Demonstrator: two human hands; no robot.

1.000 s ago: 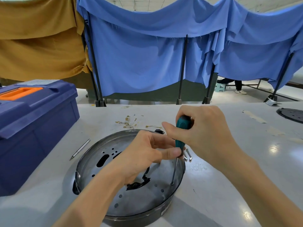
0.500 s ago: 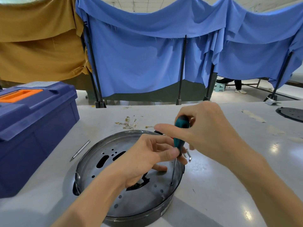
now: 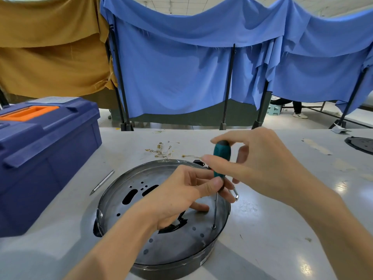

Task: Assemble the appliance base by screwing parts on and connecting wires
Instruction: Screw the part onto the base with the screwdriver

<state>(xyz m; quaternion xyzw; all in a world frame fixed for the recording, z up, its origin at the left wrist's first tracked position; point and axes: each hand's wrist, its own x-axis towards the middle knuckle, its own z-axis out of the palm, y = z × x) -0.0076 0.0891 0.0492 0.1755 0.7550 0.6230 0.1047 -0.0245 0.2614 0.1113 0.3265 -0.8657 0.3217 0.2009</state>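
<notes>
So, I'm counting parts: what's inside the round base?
In the base, the screwdriver tip sits on a screw near the right rim. The left hand, pinching the tool, covers most of the dark central opening.

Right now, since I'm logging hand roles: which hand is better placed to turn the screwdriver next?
Probably right. The right hand grips the screwdriver high on its teal handle, free to twist; the left hand pinches the handle's lower end, steadying the tip on the screw in the appliance base.
</notes>
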